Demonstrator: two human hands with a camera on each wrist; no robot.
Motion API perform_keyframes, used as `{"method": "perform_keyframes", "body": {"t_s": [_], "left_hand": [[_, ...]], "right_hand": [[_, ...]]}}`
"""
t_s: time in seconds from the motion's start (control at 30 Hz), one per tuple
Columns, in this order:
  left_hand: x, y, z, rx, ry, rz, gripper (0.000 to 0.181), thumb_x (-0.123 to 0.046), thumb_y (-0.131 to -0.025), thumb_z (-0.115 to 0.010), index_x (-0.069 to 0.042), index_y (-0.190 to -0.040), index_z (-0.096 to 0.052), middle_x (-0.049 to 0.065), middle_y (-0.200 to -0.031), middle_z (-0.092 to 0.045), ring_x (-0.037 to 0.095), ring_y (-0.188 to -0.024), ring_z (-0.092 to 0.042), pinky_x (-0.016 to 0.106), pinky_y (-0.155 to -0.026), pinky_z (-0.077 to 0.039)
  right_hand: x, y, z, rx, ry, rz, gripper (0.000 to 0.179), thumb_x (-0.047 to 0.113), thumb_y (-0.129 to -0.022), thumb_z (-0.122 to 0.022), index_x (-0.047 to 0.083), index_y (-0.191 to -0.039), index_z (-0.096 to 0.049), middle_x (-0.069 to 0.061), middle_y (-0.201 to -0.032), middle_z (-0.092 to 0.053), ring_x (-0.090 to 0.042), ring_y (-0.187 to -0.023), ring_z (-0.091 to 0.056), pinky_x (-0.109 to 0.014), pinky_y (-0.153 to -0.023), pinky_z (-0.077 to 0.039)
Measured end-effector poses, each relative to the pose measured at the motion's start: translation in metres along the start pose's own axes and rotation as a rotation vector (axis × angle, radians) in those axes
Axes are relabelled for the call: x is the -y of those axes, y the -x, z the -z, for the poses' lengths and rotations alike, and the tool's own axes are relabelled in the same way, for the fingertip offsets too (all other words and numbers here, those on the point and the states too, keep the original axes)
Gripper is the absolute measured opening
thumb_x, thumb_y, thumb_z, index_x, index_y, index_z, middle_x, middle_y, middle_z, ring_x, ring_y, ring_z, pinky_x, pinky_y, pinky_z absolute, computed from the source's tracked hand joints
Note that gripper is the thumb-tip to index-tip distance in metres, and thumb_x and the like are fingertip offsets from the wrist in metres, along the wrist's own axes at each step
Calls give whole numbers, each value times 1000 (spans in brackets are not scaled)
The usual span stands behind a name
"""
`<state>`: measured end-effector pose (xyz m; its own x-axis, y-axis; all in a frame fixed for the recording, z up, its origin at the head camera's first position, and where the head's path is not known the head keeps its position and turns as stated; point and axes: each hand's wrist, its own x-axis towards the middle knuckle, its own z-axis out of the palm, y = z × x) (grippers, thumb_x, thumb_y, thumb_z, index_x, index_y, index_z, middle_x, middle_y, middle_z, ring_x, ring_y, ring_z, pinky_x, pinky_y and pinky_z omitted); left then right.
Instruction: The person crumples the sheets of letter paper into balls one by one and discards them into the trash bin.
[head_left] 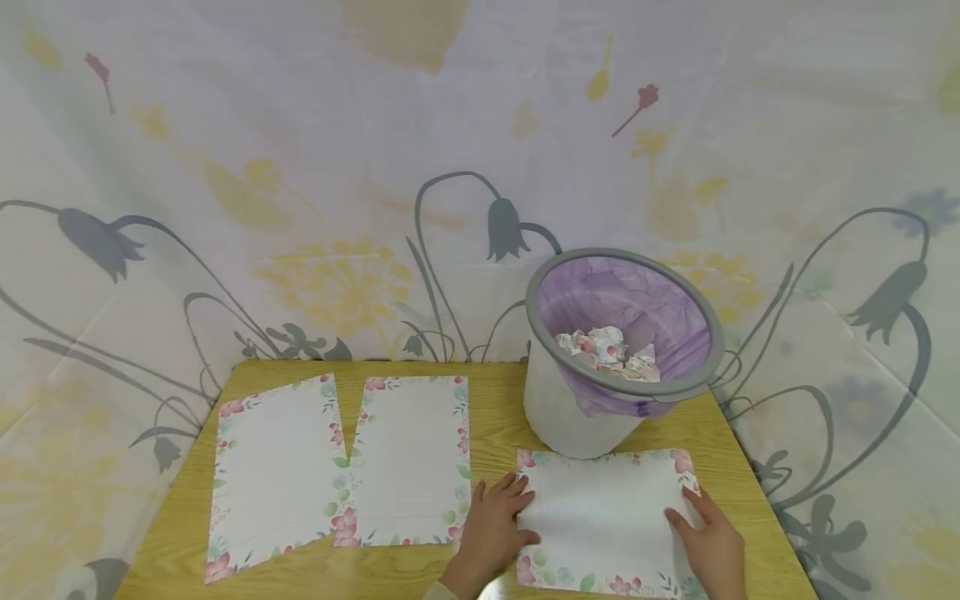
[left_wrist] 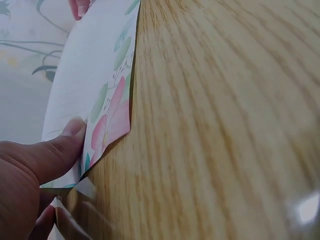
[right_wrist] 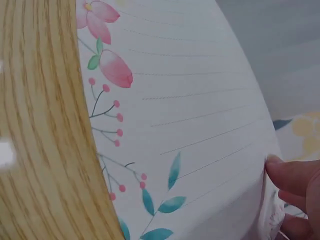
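A sheet of floral-bordered letter paper (head_left: 600,517) lies sideways at the front right, in front of the bin. My left hand (head_left: 495,525) is at its left edge. In the left wrist view the left thumb (left_wrist: 62,150) lies on top of the paper (left_wrist: 75,75), with a finger partly visible below its edge. My right hand (head_left: 708,542) holds the opposite edge. In the right wrist view that hand (right_wrist: 292,195) pinches the lined sheet (right_wrist: 200,100) between thumb and fingers, and the paper bends up there.
A grey-rimmed bin (head_left: 712,350) with a purple liner (head_left: 660,308) stands behind the sheet, holding crumpled paper (head_left: 600,346). Two more floral sheets, a tilted one (head_left: 273,475) and a straighter one (head_left: 412,458), lie on the wooden table (head_left: 300,575) to the left. Printed fabric (head_left: 337,167) hangs behind.
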<state>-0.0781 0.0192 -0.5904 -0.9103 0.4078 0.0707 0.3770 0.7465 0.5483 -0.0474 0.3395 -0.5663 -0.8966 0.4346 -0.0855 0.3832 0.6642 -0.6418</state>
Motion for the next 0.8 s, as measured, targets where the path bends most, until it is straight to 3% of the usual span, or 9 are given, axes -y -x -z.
{"method": "perform_keyframes", "body": {"t_s": [0.13,0.23,0.3,0.4,0.5,0.53,0.7,0.8], "left_hand": [[3,1,-2,7,37,0,56,-40,-77,-81,-16,-127,-70,-1,-142,-56,19,-138,-44,64,-108,-31],[5,1,-4,-9,32,-12,51,-41,-79,-78,-18,-124,-72,-2,-140,-58,18,-137,-45,64,-108,-32],[6,1,-5,-24,36,-20,48,-42,-81,-75,-19,-122,-73,-3,-138,-59,19,-136,-46,64,-107,-33],[7,2,-6,-45,56,-28,43,-42,-83,-72,-20,-120,-74,-3,-135,-61,19,-135,-47,65,-107,-33],[8,3,-6,-55,82,-32,41,-44,-85,-70,-22,-119,-75,-6,-132,-63,19,-135,-48,64,-107,-33],[9,4,-5,-60,98,-36,40,-43,-85,-70,-21,-118,-75,-6,-131,-64,19,-134,-49,64,-107,-33],[12,6,4,-98,186,-85,35,-39,-87,-71,-19,-114,-77,-8,-121,-69,22,-125,-58,63,-105,-36],[14,5,9,-112,229,-119,31,-35,-86,-73,-19,-112,-78,-9,-115,-71,20,-118,-62,61,-104,-38]], "right_hand": [[2,6,-9,15,12,67,51,13,-88,-74,-7,-132,-58,-30,-131,-54,-52,-121,-49,-61,-91,-47],[6,10,-18,-41,-18,115,42,6,-87,-75,-4,-127,-65,-24,-124,-62,-45,-112,-59,-44,-72,-56],[12,12,-22,-93,-63,136,36,-1,-85,-74,-2,-121,-70,-22,-120,-66,-37,-99,-67,-31,-59,-54],[18,16,-29,-149,-157,173,29,-9,-83,-73,-2,-111,-74,-21,-112,-70,-8,-82,-67,-17,-46,-43],[21,19,-34,-175,-245,207,25,-12,-81,-73,-2,-103,-77,-21,-104,-72,16,-74,-56,-11,-50,-45],[22,20,-35,-177,-263,220,23,-13,-80,-74,-3,-101,-78,-20,-102,-72,18,-79,-55,-9,-54,-47],[25,25,-35,-109,-323,241,21,-14,-81,-74,-1,-96,-79,-16,-97,-74,14,-82,-60,-9,-65,-51],[27,29,-36,-70,-378,297,23,-18,-79,-72,-1,-94,-78,-15,-95,-75,10,-84,-64,-12,-68,-53]]}}
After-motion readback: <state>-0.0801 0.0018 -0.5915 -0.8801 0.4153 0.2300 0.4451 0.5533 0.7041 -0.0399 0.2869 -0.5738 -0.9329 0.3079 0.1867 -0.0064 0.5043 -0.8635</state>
